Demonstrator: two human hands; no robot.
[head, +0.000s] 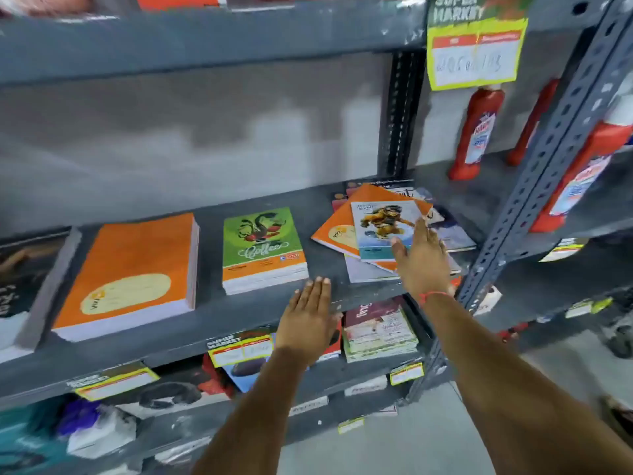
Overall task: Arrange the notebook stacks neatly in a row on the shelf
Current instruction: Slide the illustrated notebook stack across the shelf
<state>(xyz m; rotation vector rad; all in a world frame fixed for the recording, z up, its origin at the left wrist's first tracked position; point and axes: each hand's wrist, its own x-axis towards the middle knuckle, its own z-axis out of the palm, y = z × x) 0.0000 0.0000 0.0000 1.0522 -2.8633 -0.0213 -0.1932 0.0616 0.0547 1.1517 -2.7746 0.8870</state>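
Note:
On the grey metal shelf (212, 313) lie a thick orange notebook stack (130, 269) at the left and a green "Coffee" stack (262, 248) in the middle, both squared up. At the right sits a messy pile (380, 228): a tilted orange notebook (337, 228) with a cartoon-cover notebook (382, 228) on top, and more notebooks skewed beneath. My right hand (423, 258) reaches flat over the pile's right side, fingers apart, touching the cartoon cover's edge. My left hand (308, 320) hovers flat at the shelf's front edge, holding nothing.
A dark notebook stack (24, 279) lies at the far left. Red bottles (478, 132) stand on the neighbouring shelf to the right, behind a perforated upright post (534, 180). A yellow price sign (476, 53) hangs above. More notebooks (376, 330) fill the shelf below.

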